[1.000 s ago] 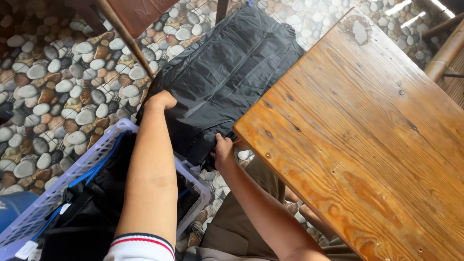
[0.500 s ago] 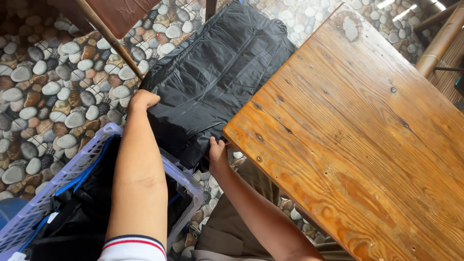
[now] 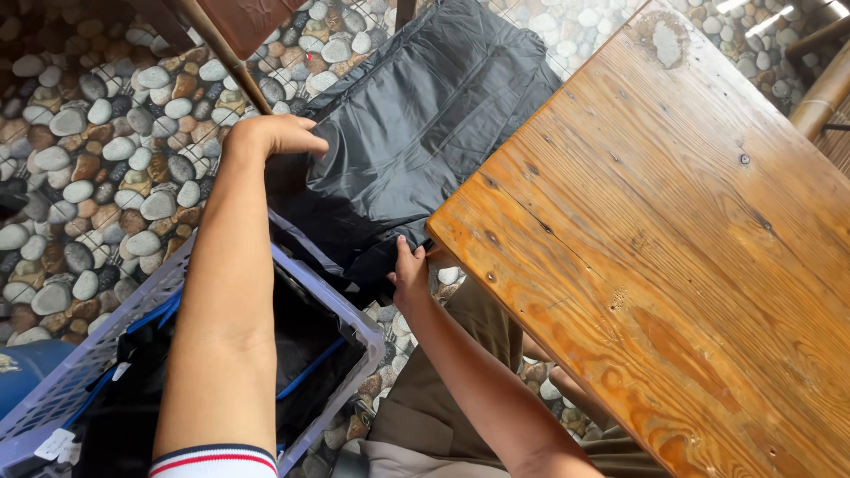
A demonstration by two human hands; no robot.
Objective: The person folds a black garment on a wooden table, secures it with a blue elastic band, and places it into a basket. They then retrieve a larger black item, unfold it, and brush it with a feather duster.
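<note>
1. Head view: my left hand (image 3: 270,137) is curled shut on the far edge of a dark garment (image 3: 416,133), fingers pinching the fabric, arm stretched out over the basket.
2. My right hand (image 3: 409,274) pinches the near lower edge of the same garment, just beside the table (image 3: 673,265) corner. Gripped at two edges like this, I judge, the cloth keeps taut and flat.
3. The garment hangs spread between both hands, above the pebble floor (image 3: 97,133), its right side tucked along the table's edge.
4. A pale plastic basket (image 3: 124,327) sits beneath my left forearm, holding dark clothes with blue trim.
5. A reddish chair leg (image 3: 221,53) slants behind the garment.
</note>
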